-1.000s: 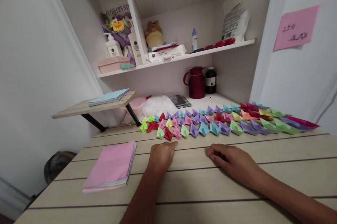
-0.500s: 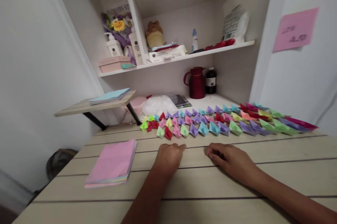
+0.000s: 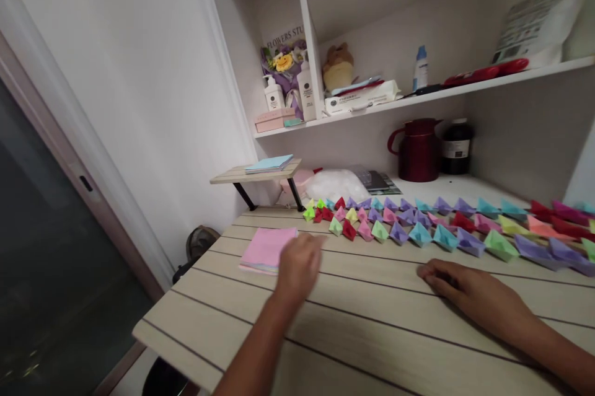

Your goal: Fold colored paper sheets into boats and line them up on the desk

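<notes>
My left hand [image 3: 300, 264] is raised over the table at the right edge of a stack of pink square paper [image 3: 264, 248], covering part of it. Its thumb sticks out to the right, apart from the bent fingers, and no object shows in it; the fingertips are partly hidden and slightly blurred. On the wooden table [image 3: 372, 321], my right hand [image 3: 469, 294] rests on its side, loosely curled, with a gap between thumb and fingers and nothing in it. Beyond both hands stand rows of folded paper boats [image 3: 420, 233] in many colours.
A small raised stand [image 3: 227, 177] at the back left bears blue paper [image 3: 269, 163]. Behind the boats are a white plastic bag [image 3: 337, 186], a dark red jug [image 3: 419, 151] and a dark bottle [image 3: 457, 147]. A shelf [image 3: 288, 131] with bottles and boxes hangs above.
The view has turned left, bringing a dark door panel into sight. My left hand has lifted and moved left to the pink paper stack. My right hand stays resting on the table.
</notes>
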The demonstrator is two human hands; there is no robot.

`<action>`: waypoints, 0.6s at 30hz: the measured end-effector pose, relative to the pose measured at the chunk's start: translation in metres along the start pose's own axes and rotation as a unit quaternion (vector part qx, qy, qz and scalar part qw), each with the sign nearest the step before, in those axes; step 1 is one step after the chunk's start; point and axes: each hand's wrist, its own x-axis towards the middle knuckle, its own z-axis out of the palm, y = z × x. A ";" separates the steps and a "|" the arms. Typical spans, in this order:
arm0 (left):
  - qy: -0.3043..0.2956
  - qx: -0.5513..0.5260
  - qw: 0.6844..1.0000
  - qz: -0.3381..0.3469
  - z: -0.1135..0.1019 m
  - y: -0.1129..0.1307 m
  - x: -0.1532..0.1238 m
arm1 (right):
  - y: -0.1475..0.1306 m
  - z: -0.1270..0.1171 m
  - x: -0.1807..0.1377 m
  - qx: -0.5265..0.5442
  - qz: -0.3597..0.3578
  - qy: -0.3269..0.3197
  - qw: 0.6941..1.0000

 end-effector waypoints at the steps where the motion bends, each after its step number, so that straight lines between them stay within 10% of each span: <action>1: 0.029 0.004 0.999 -0.015 -0.009 -0.017 -0.003 | 0.000 0.000 0.000 -0.003 0.002 0.003 1.000; 7: 0.024 0.015 1.000 0.003 -0.032 -0.092 -0.015 | 0.006 0.004 0.004 -0.003 -0.005 0.001 1.000; 18: -0.111 -0.042 0.992 -0.041 -0.010 -0.128 -0.015 | 0.018 0.007 0.004 -0.005 0.014 0.002 1.000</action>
